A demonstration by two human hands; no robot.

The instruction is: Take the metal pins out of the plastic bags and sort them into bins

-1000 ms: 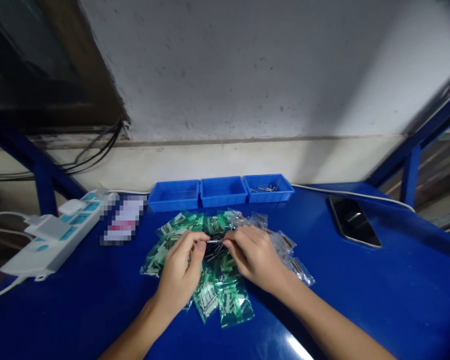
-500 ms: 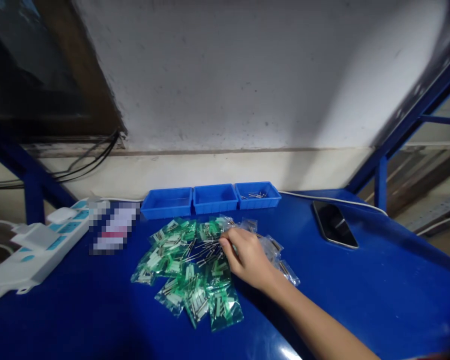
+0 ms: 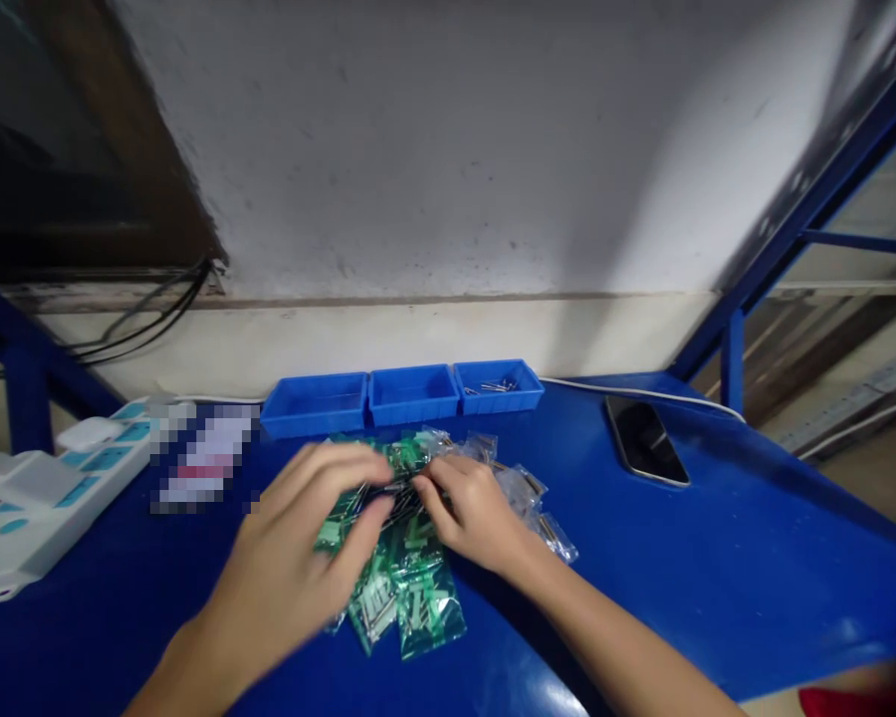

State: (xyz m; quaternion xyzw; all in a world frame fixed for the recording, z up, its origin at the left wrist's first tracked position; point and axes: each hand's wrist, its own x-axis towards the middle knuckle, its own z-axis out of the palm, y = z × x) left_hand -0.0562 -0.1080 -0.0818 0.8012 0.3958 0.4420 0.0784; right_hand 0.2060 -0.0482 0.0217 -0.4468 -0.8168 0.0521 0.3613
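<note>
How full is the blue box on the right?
Only partly full: some thin metal pins lie low in the blue box; its floor shows too.

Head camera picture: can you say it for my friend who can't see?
A person's right hand and open left hand are at a pile of thin metal pieces among green bags and clear bags on a blue table. Behind sit three blue trays; a phone lies right, a white power strip left.

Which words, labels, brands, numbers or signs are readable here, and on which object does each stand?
No text can be read.
Pale sheet with red band: blurred into blocks, unreadable.
Power strip: no legible marking.
Green plastic bags: any print too small to tell.
Smartphone: no text visible.
</note>
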